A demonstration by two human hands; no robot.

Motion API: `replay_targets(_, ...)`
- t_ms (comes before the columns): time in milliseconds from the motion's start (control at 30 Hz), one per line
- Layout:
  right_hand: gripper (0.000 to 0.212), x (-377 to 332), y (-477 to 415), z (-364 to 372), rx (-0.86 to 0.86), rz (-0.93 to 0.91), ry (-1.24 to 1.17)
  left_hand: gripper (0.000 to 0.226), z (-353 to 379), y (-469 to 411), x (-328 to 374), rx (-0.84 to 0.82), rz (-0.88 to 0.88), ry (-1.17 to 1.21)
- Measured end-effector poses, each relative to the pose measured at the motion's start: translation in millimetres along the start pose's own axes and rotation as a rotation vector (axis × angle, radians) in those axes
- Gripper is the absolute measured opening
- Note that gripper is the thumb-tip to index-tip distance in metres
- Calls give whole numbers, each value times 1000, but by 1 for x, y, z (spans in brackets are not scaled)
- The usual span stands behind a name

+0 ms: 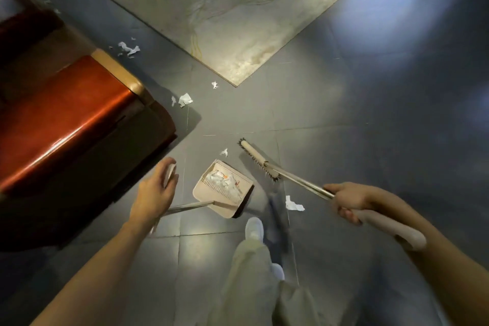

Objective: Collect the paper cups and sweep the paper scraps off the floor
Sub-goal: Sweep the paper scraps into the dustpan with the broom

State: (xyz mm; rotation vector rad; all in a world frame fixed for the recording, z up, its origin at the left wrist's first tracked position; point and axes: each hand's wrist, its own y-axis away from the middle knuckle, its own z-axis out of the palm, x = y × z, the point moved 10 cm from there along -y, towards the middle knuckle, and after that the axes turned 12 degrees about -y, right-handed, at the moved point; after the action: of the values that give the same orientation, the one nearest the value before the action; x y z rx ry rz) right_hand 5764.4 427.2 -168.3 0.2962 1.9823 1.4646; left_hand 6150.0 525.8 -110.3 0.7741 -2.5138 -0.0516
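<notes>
Crumpled paper scraps (225, 182) lie in the beige dustpan (223, 189) standing on the grey tiled floor (344, 114). One loose scrap (293, 204) lies just right of the pan, and a small one (224, 152) lies just beyond its mouth. More scraps (185, 100) lie near the corner of the red-brown furniture (66, 119), and others (128, 48) lie along its side. The left hand (156, 190) has its fingers curled round the pale grip on the pan's pole. The right hand (346, 201) grips the broom (259, 160) by its handle, the bristle head on the floor right of the pan. A pale patterned rug (238, 8) lies beyond.
</notes>
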Motion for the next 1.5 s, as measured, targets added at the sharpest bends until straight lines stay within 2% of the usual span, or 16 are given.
replay_targets(200, 47, 70, 4, 11, 126, 107, -288, 34, -2, 2, 15, -98, 136, -87)
replay_targets(333, 42, 96, 7, 32, 225, 148, -334, 39, 1, -7, 6, -183, 199, -85)
replay_targets(433, 19, 93, 9, 64, 263, 167, -330, 39, 5, -12, -5, -253, 248, -97)
replay_targets(500, 13, 93, 4, 93, 271, 204, -442, 38, 16, -14, -11, -311, 292, -115)
replay_targets(600, 11, 82, -13, 143, 239, 234, -562, 38, 34, -18, -17, -373, 403, -221)
replay_targets(700, 25, 62, -28, 189, 169, 253, -630, 37, 35, -29, -22, -371, 434, -236)
replay_targets(767, 26, 45, -31, 214, 113, 253, -670, 36, 33, -34, -26, -356, 445, -246)
replay_targets(900, 6, 8, -18, 232, -46, 210, -737, 36, 31, -37, -32, -361, 468, -251)
replay_targets(1000, 8, -19, -5, 217, -120, 73, -589, 36, 27, -36, -40, -366, 508, -276)
replay_targets(1033, 23, -26, -1, 213, -120, 46, -492, 35, 24, -36, -43, -368, 514, -278)
replay_targets(1067, 33, -32, 4, 210, -109, 48, -414, 35, 22, -37, -48, -370, 506, -273)
replay_targets(1167, 39, -49, 10, 208, -86, 124, -409, 35, 9, -43, -66, -364, 408, -238)
replay_targets(1200, 49, -57, 12, 206, -66, 146, -385, 35, 3, -46, -73, -346, 370, -215)
replay_targets(1267, 57, -80, 10, 196, -20, 111, -331, 35, -9, -52, -84, -305, 296, -159)
replay_targets(1367, 53, -107, -11, 172, 20, 103, -358, 33, -24, -64, -99, -243, 168, -70)
replay_targets(1500, 37, -147, -47, 149, 63, 46, -202, 34, -31, -80, -109, -201, 25, -26)
